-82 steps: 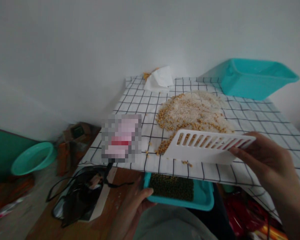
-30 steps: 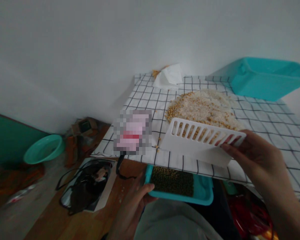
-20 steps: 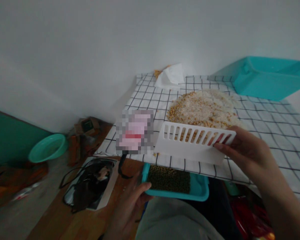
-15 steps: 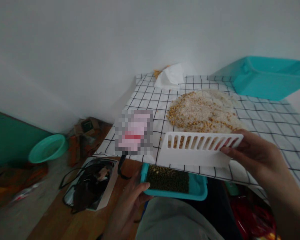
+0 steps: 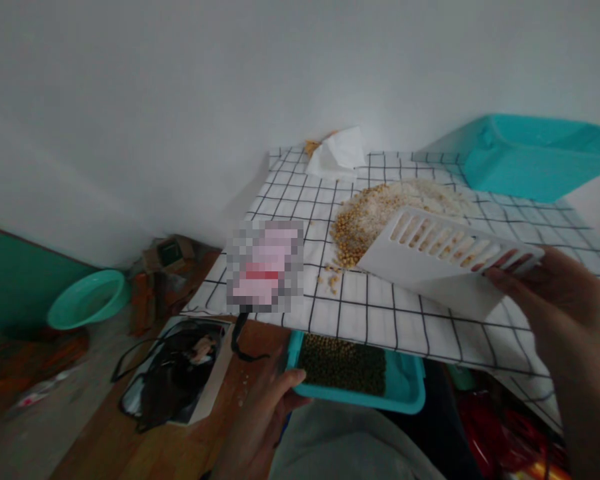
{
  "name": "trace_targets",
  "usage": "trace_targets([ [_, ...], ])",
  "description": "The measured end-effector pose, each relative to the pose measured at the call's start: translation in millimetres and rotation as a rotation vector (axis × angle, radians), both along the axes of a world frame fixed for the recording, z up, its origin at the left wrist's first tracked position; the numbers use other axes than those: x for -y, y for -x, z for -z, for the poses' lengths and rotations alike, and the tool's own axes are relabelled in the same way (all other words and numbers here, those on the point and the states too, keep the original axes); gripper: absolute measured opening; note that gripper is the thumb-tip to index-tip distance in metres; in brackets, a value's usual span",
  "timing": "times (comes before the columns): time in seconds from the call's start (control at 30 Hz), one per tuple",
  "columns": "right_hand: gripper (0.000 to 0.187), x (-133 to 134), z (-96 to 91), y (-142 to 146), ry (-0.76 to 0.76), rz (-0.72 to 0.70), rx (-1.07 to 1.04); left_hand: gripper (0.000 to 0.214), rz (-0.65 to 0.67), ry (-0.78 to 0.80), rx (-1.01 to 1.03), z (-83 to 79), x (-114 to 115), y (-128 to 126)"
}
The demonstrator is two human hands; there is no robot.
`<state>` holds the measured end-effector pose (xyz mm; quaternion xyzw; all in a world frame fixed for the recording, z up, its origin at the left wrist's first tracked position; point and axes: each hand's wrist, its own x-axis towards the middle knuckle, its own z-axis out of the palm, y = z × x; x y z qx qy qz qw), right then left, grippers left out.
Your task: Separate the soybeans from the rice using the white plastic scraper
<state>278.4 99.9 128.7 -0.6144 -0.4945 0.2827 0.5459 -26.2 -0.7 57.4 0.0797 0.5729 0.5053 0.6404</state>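
My right hand grips the slotted edge of a white plastic divider, tilted over the near side of a pile of rice and yellow beans. The divider's left end touches or nearly touches the beans; I cannot tell which. Below the table edge, my left hand holds a turquoise tray by its left end, thumb on the rim. In the tray lie small dark green beans and some yellow beans. The tray's far rim is partly hidden under the table edge.
A checked cloth covers the table. On it are a large turquoise bin, a crumpled white tissue and a pixelated pinkish object with a black strap. A green basin and an open box stand at left.
My right hand has moved the divider right and away from the table edge, tilting it over the pile. Scattered beans now show on the cloth. The tray has shifted slightly down and right.
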Motion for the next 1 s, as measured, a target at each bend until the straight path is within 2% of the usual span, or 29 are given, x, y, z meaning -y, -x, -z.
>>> trace_targets([
  [0.2, 0.022, -8, 2.7, -14, -0.194, 0.091, -0.001, 0.02, 0.021, -0.024, 0.035, 0.8, 3, -1],
  [0.37, 0.021, -14, 0.8, -11, -0.305, 0.074, 0.019, 0.028, 0.062, -0.054, 0.029, 4.8, 3, -1],
  [0.47, 0.017, -23, -5.5, 2, -0.356, -0.055, 0.098, 0.037, 0.082, -0.051, 0.037, 9.8, 3, -2],
  [0.53, 0.013, -34, -10.6, 15, -0.336, -0.169, 0.175, 0.039, 0.089, -0.043, 0.016, 14.1, 2, -1],
  [0.6, 0.016, -49, -14.5, 28, -0.315, -0.219, 0.216, 0.039, 0.088, -0.038, -0.014, 17.1, 1, 0],
  [0.77, 0.016, -88, -16.0, 54, -0.344, -0.51, 0.278, 0.043, 0.086, -0.034, -0.044, 12.5, 0, 0],
  [0.87, 0.019, -96, -15.3, 58, -0.31, -0.579, 0.311, 0.041, 0.082, -0.022, -0.067, 7.6, 1, 0],
  [1.0, 0.022, -98, -13.6, 54, -0.275, -0.662, 0.245, 0.047, 0.085, -0.032, -0.075, 7.7, 2, 1],
])
